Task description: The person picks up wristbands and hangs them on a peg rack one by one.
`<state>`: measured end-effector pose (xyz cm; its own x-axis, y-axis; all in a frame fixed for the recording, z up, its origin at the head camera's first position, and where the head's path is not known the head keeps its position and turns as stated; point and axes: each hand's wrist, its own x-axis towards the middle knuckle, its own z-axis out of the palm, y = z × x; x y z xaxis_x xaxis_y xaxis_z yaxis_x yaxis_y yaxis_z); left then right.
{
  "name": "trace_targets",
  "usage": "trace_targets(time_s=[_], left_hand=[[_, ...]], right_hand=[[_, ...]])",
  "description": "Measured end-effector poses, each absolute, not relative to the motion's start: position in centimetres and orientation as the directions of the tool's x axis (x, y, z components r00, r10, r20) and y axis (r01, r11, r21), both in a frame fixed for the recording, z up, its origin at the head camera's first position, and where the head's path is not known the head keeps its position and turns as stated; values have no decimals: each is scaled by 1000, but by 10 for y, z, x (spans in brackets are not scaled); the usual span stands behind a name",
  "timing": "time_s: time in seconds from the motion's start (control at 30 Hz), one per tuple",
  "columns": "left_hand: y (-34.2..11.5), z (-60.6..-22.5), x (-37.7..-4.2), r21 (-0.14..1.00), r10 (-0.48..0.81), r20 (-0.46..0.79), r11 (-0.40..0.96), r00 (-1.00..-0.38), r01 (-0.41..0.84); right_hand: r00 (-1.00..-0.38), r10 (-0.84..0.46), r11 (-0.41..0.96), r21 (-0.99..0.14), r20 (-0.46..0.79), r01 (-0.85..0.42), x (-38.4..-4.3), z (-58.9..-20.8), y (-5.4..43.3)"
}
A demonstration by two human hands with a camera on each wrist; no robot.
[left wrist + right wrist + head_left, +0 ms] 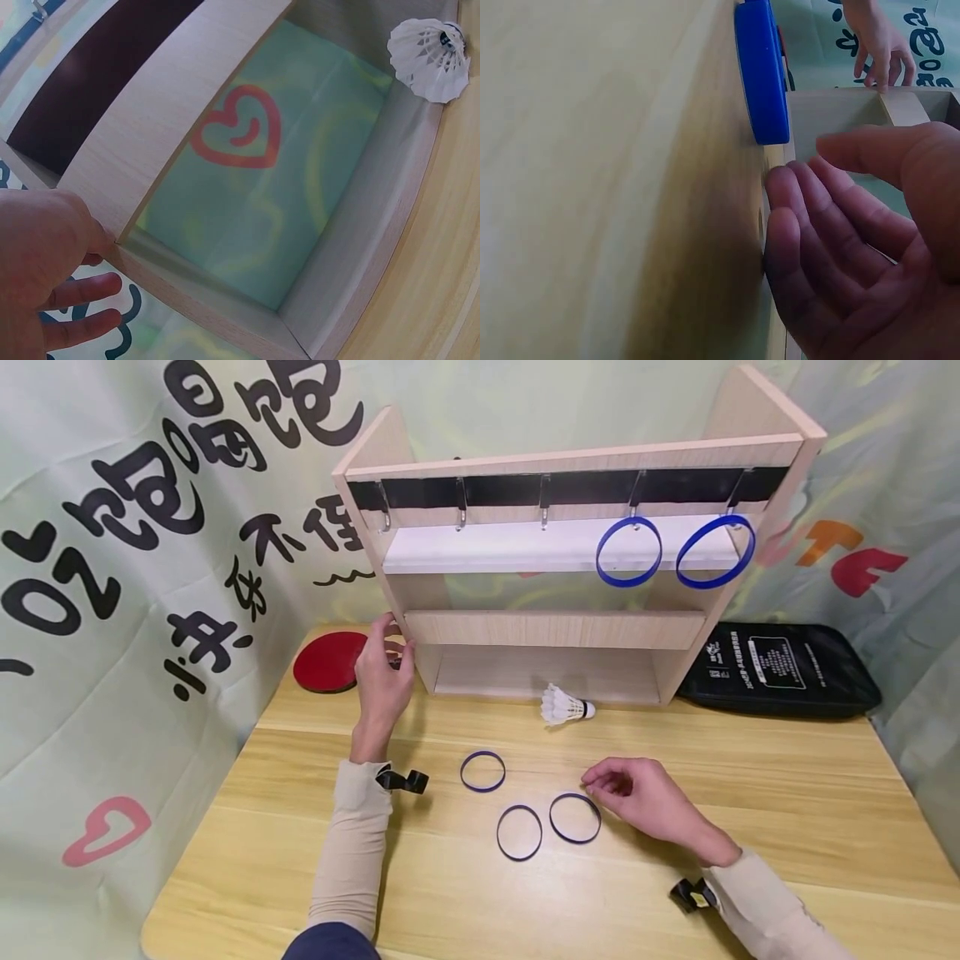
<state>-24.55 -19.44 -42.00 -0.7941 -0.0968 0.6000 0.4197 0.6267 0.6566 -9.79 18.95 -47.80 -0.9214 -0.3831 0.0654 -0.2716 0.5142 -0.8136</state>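
Note:
My left hand [384,672] rests against the left side panel of a pale wooden shelf [551,628]; in the left wrist view two of its fingers [86,291] stretch out beside the panel edge. Three dark blue rings lie on the table: a left one [483,772], a front one [519,832] and a right one [575,818]. Just behind the right ring hovers my right hand [637,793], fingers loosely bent with nothing between them. In the right wrist view a blue ring [763,71] shows beyond its fingertips. Two more blue rings [628,552] [716,552] hang from hooks on the shelf.
A black strip [502,491] along the shelf carries several metal hooks. A white shuttlecock [564,705] lies at the shelf's front edge. Left of the shelf is a red paddle [330,662]; to its right lies a black case [780,670]. Printed cloth [97,693] surrounds the table.

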Motion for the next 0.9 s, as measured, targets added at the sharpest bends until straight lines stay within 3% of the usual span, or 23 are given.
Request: trace_targets(time_s=[0.37, 0.6, 0.9], left_hand=[[-193, -419, -245, 657, -104, 601, 628, -792, 416], [-193, -419, -244, 659, -99, 599, 624, -794, 419], [-193, -418, -244, 648, -90, 614, 626, -784, 435]], right_hand=[[-879, -477, 485, -831, 11, -274, -100, -477, 191], [-871, -491, 539, -782, 10, -313, -102, -475, 190], [-859, -507, 563, -782, -72, -267, -102, -469, 187]])
